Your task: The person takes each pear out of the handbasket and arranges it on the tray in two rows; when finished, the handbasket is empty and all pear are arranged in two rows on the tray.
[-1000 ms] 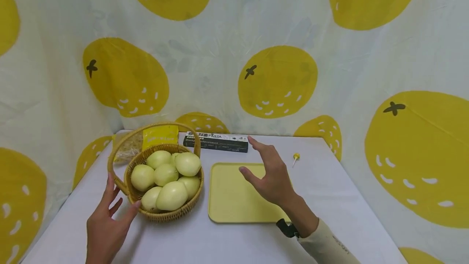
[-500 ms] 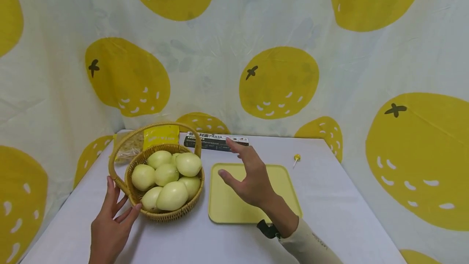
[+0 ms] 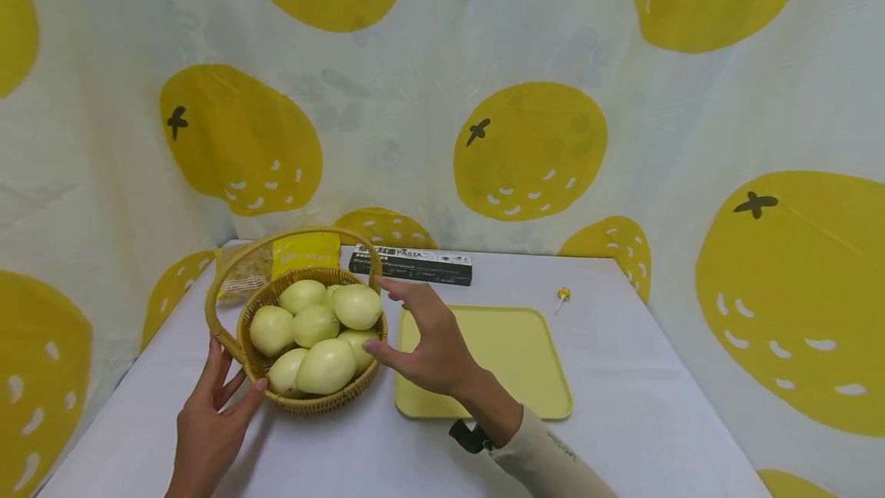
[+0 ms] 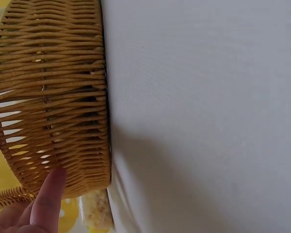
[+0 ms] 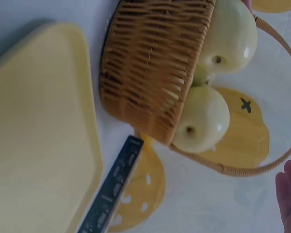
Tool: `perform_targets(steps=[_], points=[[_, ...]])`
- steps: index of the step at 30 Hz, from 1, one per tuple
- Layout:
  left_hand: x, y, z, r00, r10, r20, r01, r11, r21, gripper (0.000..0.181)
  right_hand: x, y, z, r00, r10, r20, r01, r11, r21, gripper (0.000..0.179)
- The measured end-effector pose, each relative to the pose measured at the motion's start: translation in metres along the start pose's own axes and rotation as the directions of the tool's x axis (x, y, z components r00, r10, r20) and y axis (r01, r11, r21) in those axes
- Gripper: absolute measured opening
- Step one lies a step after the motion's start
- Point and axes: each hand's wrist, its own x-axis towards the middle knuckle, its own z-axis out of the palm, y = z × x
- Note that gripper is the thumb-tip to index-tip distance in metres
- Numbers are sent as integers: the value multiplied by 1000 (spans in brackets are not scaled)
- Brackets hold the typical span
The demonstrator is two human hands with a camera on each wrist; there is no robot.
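A wicker basket [image 3: 332,406] with a tall arched handle [image 3: 304,231] stands on the left of the table and holds several pale yellow-green pears [image 3: 325,367]. My left hand [image 3: 210,421] rests against its left side, thumb near the front rim and fingers at the foot of the handle. In the left wrist view, one finger [image 4: 48,199] lies along the woven wall. My right hand [image 3: 432,344] is at the basket's right side, fingers and thumb spread apart around the rightmost pears, holding nothing. In the right wrist view, two pears [image 5: 201,119] show above the rim.
A flat yellow tray [image 3: 512,360] lies right of the basket, partly under my right forearm. Behind are a dark pasta box [image 3: 415,267], a yellow packet [image 3: 304,252] and a clear bag [image 3: 245,275]. A small yellow lollipop [image 3: 563,295] lies at the right.
My right hand has moved left from over the tray to the basket's right side. My left hand has settled closer against the basket, which stays in place.
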Motion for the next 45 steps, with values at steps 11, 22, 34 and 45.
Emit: perform_targets(steps=[11, 22, 34, 45], points=[[2, 0, 6, 998, -53, 19, 54, 996, -65, 102, -6, 12, 48, 961, 157, 226, -209, 951, 230, 80], [0, 1, 5, 997, -69, 15, 70, 995, -72, 102, -11, 18, 73, 920, 231, 318, -342, 869, 357, 78], [-1, 4, 3, 998, -62, 15, 62, 996, -58, 102, -20, 17, 82, 895, 272, 353, -384, 873, 302, 71], [-1, 5, 4, 998, -57, 18, 58, 997, -56, 103, -20, 19, 80, 896, 269, 355, -387, 863, 323, 72]])
